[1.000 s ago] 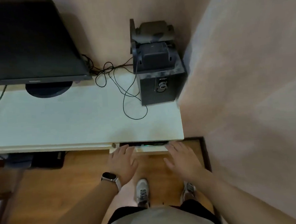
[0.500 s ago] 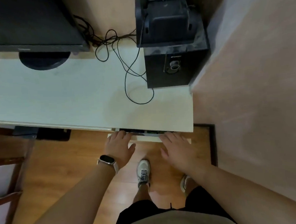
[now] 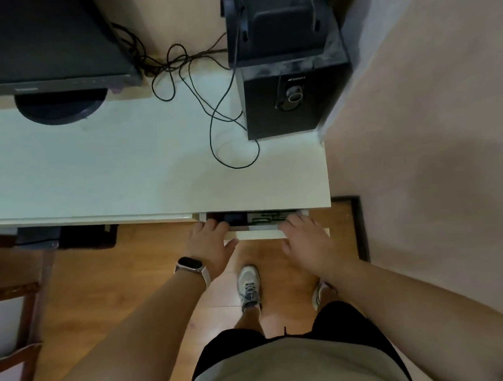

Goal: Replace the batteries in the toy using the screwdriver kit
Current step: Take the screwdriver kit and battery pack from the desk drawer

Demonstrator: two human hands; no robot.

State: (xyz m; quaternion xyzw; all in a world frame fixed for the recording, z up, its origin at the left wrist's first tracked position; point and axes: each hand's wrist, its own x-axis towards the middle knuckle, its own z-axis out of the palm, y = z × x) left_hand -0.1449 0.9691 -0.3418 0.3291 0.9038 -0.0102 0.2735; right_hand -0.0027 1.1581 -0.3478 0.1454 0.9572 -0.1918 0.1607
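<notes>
A white drawer (image 3: 259,234) under the desk's front right edge stands slightly out. In the narrow gap a dark object (image 3: 234,218) and a white item with green markings (image 3: 268,217) show; the rest of the contents lies hidden under the desktop. My left hand (image 3: 211,245), with a watch on the wrist, rests on the drawer's left end, fingers reaching over its front. My right hand (image 3: 306,243) lies on the right end with fingers extended over the edge. Neither a toy, batteries nor a screwdriver kit can be made out.
The white desk (image 3: 110,169) carries a monitor (image 3: 44,47) at the back left, a black speaker (image 3: 288,91) at the back right and loose black cables (image 3: 209,98). A wall (image 3: 417,121) borders the right. A wooden chair (image 3: 14,322) stands at the left. My feet are on the wooden floor.
The view has moved closer to and more directly above the desk. Both hands have stayed at the drawer front, and the gap showing its contents has grown slightly wider.
</notes>
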